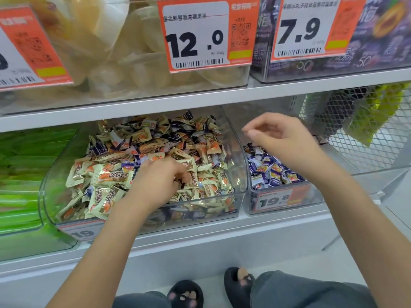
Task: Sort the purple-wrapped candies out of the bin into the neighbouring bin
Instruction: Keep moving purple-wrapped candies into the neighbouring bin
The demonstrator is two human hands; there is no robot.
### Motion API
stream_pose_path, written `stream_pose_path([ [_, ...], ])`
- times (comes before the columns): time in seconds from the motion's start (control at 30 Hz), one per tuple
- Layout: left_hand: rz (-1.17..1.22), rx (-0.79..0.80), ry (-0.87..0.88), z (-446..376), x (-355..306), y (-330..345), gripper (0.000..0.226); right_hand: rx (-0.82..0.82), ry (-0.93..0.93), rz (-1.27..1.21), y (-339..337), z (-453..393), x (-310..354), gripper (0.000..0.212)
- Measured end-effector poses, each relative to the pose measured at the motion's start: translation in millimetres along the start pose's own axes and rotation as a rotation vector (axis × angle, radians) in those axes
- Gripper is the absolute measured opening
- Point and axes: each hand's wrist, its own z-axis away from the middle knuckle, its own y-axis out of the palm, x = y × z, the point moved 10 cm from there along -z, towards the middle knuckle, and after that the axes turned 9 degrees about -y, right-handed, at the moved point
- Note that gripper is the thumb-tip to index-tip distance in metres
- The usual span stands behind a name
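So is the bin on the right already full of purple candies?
No, only partly filled. The purple candies form a low heap in the right bin, with bare clear wall above them.

White shelf point(200, 221) carries two clear candy bins point(241, 174) side by side.

Her left hand point(160, 181) digs among cream candies point(104, 176) in the big bin point(47, 187); right hand point(282, 138) hovers loosely curled above purple candies point(269, 172).

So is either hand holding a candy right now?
The right hand hovers over the purple candies, apparently empty. The left hand digs in the mixed bin; its grip cannot be told.
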Motion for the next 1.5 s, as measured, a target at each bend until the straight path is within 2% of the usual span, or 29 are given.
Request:
stream_pose_path([
  [0.1,0.021,-0.01,-0.004,1,8,-4,0.029,0.291,-0.071,0.059,68,-4,23,0.014],
  [0.23,0.081,0.035,0.036,3,13,-2,0.015,0.73,-0.074,0.251,156,10,11,0.021],
  [0.37,0.155,0.056,0.062,7,19,-1,0.003,0.935,-0.011,0.241,186,15,-10,0.037],
  [0.4,0.176,0.067,0.064,8,19,-1,0.006,0.972,0.03,0.253,188,16,-17,0.04],
  [0.47,0.188,0.102,0.058,10,22,2,0.022,0.955,0.043,0.298,187,15,-22,0.034],
  [0.5,0.171,0.116,0.055,10,24,3,0.028,0.886,0.001,0.348,184,9,-21,0.03],
  [0.57,0.129,0.147,0.044,10,26,5,0.031,0.721,-0.063,0.523,170,-6,-20,0.031],
  [0.63,0.11,0.174,0.049,9,25,6,0.026,0.64,-0.053,0.65,159,-14,-22,0.032],
  [0.7,0.088,0.196,0.066,8,21,6,0.021,0.594,-0.056,0.666,154,-20,-19,0.027],
  [0.77,0.074,0.213,0.071,7,20,6,0.018,0.54,-0.075,0.533,152,-23,-6,0.022],
  [0.8,0.066,0.222,0.071,7,22,7,0.017,0.552,-0.074,0.417,155,-21,1,0.02],
  [0.87,0.06,0.247,0.072,8,25,8,0.01,0.709,-0.035,0.227,174,-6,8,0.017],
  [0.97,0.09,0.292,0.076,11,27,7,0.013,0.929,0.046,0.256,195,15,-4,0.037],
  [1.03,0.103,0.304,0.076,12,28,6,0.02,0.953,0.094,0.365,190,14,-17,0.055],
  [1.1,0.136,0.294,0.073,13,29,4,0.022,0.944,0.088,0.511,180,11,-26,0.061],
  [1.2,0.222,0.25,0.072,16,35,-4,0.024,0.88,0.039,0.536,168,6,-25,0.05],
  [1.3,0.226,0.146,0.037,16,46,-19,0.032,0.764,0.015,0.23,172,2,0,0.027],
  [1.5,0.185,0.058,0.036,19,46,-26,0.036,1.063,0.075,0.273,211,30,0,0.064],
])
